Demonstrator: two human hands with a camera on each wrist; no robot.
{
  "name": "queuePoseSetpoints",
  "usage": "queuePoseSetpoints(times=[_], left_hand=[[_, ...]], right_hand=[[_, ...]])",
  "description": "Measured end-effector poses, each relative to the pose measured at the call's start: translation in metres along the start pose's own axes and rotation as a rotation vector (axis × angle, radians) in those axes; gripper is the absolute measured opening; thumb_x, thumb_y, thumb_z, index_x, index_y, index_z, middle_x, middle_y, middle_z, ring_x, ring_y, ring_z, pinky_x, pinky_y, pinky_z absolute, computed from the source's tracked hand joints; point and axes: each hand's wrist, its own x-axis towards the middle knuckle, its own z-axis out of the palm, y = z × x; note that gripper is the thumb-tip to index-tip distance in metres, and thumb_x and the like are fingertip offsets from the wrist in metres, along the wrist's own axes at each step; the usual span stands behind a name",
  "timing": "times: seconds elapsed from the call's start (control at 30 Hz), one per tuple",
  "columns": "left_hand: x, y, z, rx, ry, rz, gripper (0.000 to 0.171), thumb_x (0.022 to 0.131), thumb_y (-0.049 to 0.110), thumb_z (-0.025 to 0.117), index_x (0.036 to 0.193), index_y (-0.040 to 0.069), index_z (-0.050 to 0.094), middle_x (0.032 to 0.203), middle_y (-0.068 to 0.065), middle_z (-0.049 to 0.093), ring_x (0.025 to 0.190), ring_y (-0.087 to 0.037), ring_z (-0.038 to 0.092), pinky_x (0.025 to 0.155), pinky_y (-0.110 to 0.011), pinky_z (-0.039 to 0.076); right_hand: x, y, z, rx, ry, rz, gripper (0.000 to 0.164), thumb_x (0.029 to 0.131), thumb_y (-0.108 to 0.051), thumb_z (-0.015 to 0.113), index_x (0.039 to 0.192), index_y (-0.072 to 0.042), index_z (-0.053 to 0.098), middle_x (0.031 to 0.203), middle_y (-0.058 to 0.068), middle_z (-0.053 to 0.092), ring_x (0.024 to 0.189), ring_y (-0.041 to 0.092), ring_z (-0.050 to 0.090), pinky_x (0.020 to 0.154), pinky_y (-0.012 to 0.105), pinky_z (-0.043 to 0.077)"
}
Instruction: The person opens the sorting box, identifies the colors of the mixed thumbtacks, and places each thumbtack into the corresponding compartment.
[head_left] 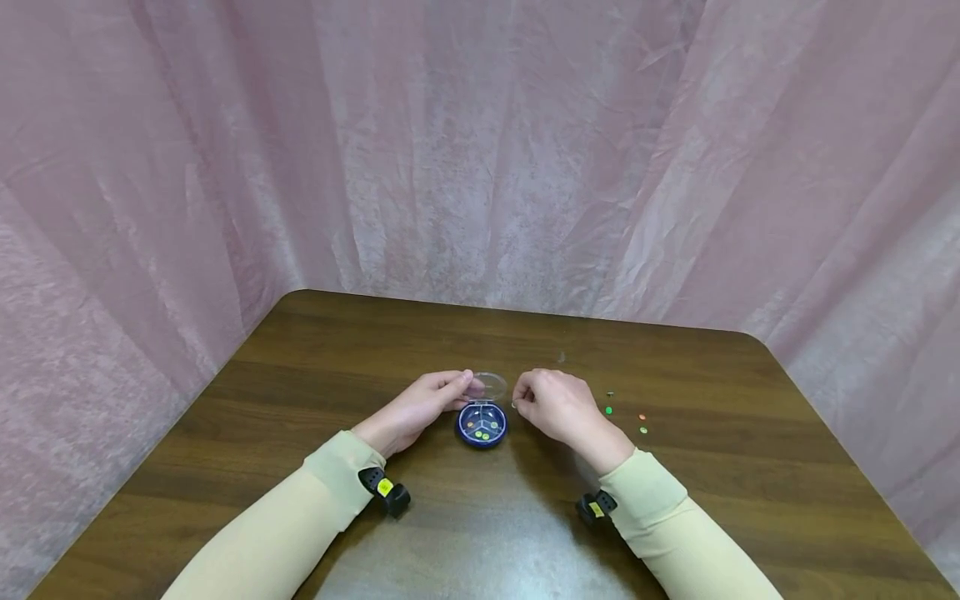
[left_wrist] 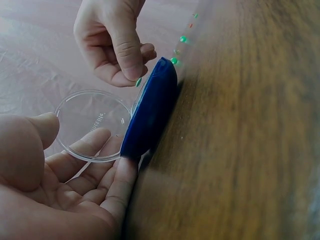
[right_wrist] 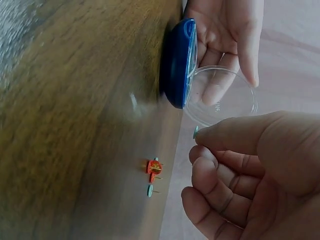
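A round blue case (head_left: 482,442) sits on the table, its clear lid (left_wrist: 90,95) raised on the far side. Inside are divided compartments with several small coloured thumbtacks (head_left: 482,435). My left hand (head_left: 423,407) is beside the case, fingers extended behind the lid and thumb near the lid's rim; one fingertip meets the blue base in the left wrist view. To the right of the case, my right hand (head_left: 557,403) pinches a green thumbtack (right_wrist: 195,132) between thumb and index finger, just off the case's edge.
Several loose thumbtacks, among them a green one (head_left: 609,410) and an orange one (head_left: 642,417), lie on the wooden table (head_left: 712,467) right of my right hand. A pink curtain (head_left: 480,167) hangs behind the table's far edge.
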Motion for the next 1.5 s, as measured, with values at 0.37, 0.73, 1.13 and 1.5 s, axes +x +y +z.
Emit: queuePoseSetpoints(times=[0.37, 0.73, 1.13, 1.5], left_hand=[[0.001, 0.001, 0.000, 0.005, 0.006, 0.004, 0.049, 0.121, 0.035, 0.049, 0.138, -0.005, 0.071, 0.142, -0.018, 0.071, 0.135, -0.028, 0.065, 0.117, -0.044, 0.051], [0.000, 0.002, 0.003, 0.003, -0.008, 0.010, 0.051, 0.120, 0.036, 0.050, 0.140, -0.007, 0.068, 0.145, -0.022, 0.069, 0.136, -0.031, 0.064, 0.118, -0.045, 0.050], [0.000, 0.002, 0.002, -0.001, -0.005, -0.004, 0.049, 0.120, 0.035, 0.050, 0.139, -0.005, 0.070, 0.143, -0.019, 0.070, 0.136, -0.030, 0.064, 0.118, -0.044, 0.051], [-0.001, 0.004, 0.002, 0.004, -0.007, -0.010, 0.049, 0.120, 0.036, 0.050, 0.141, -0.004, 0.069, 0.144, -0.018, 0.070, 0.136, -0.030, 0.064, 0.118, -0.045, 0.050]], right_hand=[[-0.001, -0.006, -0.003, 0.022, 0.009, -0.020, 0.017, 0.093, -0.013, 0.081, 0.082, -0.026, 0.076, 0.080, -0.012, 0.069, 0.073, 0.011, 0.063, 0.064, 0.041, 0.056], [-0.004, -0.012, 0.003, 0.056, -0.002, -0.051, 0.016, 0.094, -0.015, 0.085, 0.085, -0.026, 0.078, 0.084, -0.012, 0.073, 0.075, 0.010, 0.066, 0.065, 0.041, 0.058], [-0.004, -0.014, 0.005, 0.064, -0.036, -0.068, 0.011, 0.096, -0.017, 0.086, 0.088, -0.024, 0.080, 0.085, -0.011, 0.073, 0.077, 0.009, 0.067, 0.066, 0.040, 0.058], [-0.005, -0.014, 0.006, 0.062, -0.043, -0.094, 0.010, 0.095, -0.016, 0.086, 0.089, -0.023, 0.081, 0.086, -0.011, 0.074, 0.078, 0.011, 0.068, 0.067, 0.041, 0.058]])
